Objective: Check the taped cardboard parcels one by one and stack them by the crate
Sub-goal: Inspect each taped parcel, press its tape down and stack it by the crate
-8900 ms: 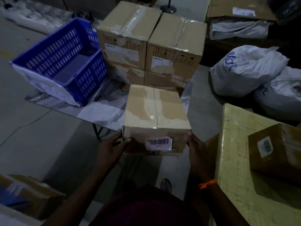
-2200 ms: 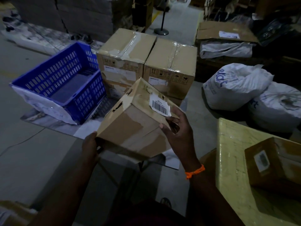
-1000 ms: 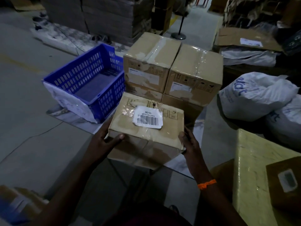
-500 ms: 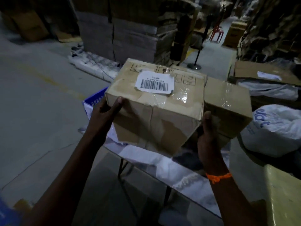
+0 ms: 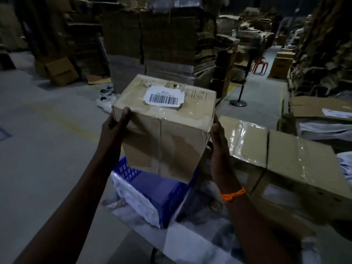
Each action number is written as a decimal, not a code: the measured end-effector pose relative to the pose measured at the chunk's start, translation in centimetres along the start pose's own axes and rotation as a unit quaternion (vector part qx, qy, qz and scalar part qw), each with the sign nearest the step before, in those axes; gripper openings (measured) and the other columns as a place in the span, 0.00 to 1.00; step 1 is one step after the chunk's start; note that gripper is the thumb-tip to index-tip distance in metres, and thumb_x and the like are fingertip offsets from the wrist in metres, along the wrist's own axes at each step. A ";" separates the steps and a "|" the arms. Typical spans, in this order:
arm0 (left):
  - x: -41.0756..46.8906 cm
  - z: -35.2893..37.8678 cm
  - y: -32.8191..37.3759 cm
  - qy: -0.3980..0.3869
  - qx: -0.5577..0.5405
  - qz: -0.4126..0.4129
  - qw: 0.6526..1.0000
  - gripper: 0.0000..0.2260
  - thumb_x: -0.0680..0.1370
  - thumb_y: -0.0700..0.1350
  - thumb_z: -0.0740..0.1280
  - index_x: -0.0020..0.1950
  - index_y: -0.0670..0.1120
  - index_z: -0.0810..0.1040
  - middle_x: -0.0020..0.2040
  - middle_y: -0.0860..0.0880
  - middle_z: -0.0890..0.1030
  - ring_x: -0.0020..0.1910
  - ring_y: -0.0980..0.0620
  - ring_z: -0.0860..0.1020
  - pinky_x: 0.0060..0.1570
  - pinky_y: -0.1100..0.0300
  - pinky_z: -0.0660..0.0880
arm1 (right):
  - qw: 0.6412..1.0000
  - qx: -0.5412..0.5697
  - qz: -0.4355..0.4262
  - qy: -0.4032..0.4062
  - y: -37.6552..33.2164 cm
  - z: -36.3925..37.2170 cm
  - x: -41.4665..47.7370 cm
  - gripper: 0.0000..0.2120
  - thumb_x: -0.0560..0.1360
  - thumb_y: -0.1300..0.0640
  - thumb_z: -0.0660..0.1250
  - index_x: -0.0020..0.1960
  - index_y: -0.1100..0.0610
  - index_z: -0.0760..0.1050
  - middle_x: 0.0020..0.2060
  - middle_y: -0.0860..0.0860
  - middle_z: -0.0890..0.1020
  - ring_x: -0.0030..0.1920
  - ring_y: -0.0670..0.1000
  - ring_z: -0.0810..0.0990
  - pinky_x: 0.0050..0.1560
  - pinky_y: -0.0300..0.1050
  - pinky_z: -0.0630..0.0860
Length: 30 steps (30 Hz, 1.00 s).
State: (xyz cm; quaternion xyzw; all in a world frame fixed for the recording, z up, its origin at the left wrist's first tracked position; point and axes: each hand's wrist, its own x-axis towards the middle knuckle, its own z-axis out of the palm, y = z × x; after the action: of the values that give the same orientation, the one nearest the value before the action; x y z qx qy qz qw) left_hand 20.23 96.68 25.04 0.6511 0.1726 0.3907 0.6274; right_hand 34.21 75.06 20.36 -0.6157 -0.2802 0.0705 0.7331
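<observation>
I hold a taped cardboard parcel (image 5: 167, 134) up in the air, its white barcode label (image 5: 164, 96) facing up. My left hand (image 5: 116, 126) grips its left side and my right hand (image 5: 219, 149), with an orange thread at the wrist, grips its right side. Below the parcel sits the blue plastic crate (image 5: 158, 189), partly hidden by it. To the right of the crate stand the stacked taped parcels (image 5: 285, 162), their tops shiny with clear tape.
The crate and the stack rest on a low table (image 5: 190, 242) with a pale patterned top. Tall piles of flattened cardboard (image 5: 152, 40) rise behind. A black pole stand (image 5: 239, 101) and a red stool (image 5: 260, 65) stand in the aisle. Bare grey floor (image 5: 43, 149) lies to the left.
Earlier I turned the parcel over in both hands until its label faced up. Over the last second I raised it from table height to above the crate, and my view tilted up.
</observation>
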 end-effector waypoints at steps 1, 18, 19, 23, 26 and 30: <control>1.6 0.1 -0.2 0.003 0.004 -0.015 1.000 0.20 0.72 0.62 0.69 0.61 0.58 0.78 0.57 0.59 0.82 0.54 0.61 0.80 0.55 0.59 0.77 | 1.000 0.002 -0.018 0.022 0.6 0.5 1.2 0.44 0.73 0.23 0.59 0.81 0.47 0.62 0.79 0.44 0.66 0.79 0.44 0.64 0.78 0.43 0.63; 22.0 3.3 -15.6 -0.195 0.034 -0.208 0.958 0.06 0.79 0.53 0.70 0.56 0.57 0.80 0.57 0.58 0.81 0.56 0.59 0.77 0.60 0.49 0.73 | 0.980 -0.080 0.064 0.171 11.5 3.6 14.9 0.25 0.76 0.40 0.66 0.73 0.38 0.71 0.69 0.46 0.78 0.67 0.46 0.78 0.72 0.56 0.73; 22.8 3.5 -16.3 -0.208 0.035 -0.215 0.954 0.06 0.79 0.53 0.70 0.56 0.56 0.80 0.56 0.56 0.82 0.57 0.58 0.78 0.59 0.49 0.74 | 0.975 -0.083 0.072 0.193 12.1 4.1 15.5 0.25 0.76 0.40 0.66 0.72 0.38 0.72 0.68 0.45 0.79 0.66 0.46 0.78 0.71 0.56 0.73; 26.4 3.7 -19.5 -0.250 0.037 -0.232 0.939 0.06 0.79 0.52 0.70 0.53 0.51 0.81 0.54 0.52 0.83 0.58 0.52 0.79 0.57 0.49 0.77 | 0.946 -0.117 0.139 0.270 15.5 5.3 17.8 0.33 0.72 0.35 0.69 0.76 0.38 0.68 0.68 0.46 0.79 0.67 0.51 0.78 0.69 0.61 0.74; 28.9 3.6 -22.1 -0.279 0.030 -0.238 0.930 0.09 0.79 0.51 0.71 0.58 0.53 0.81 0.54 0.56 0.84 0.56 0.55 0.81 0.51 0.55 0.79 | 0.932 -0.113 0.175 0.295 18.1 6.0 19.1 0.31 0.71 0.39 0.69 0.73 0.40 0.72 0.64 0.48 0.82 0.63 0.54 0.81 0.66 0.63 0.77; 30.4 3.7 -24.8 -0.295 0.014 -0.223 0.929 0.14 0.80 0.47 0.70 0.65 0.52 0.80 0.54 0.56 0.85 0.48 0.64 0.83 0.43 0.65 0.78 | 0.924 -0.106 0.222 0.293 20.1 6.8 20.4 0.26 0.70 0.44 0.66 0.66 0.52 0.78 0.58 0.53 0.85 0.59 0.56 0.83 0.62 0.61 0.80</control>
State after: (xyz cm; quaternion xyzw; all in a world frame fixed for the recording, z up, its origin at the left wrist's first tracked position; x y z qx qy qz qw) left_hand 48.82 119.69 10.64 0.6904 0.1258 0.0289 0.7118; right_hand 52.70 94.72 8.59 -0.7292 0.0851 0.0175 0.6788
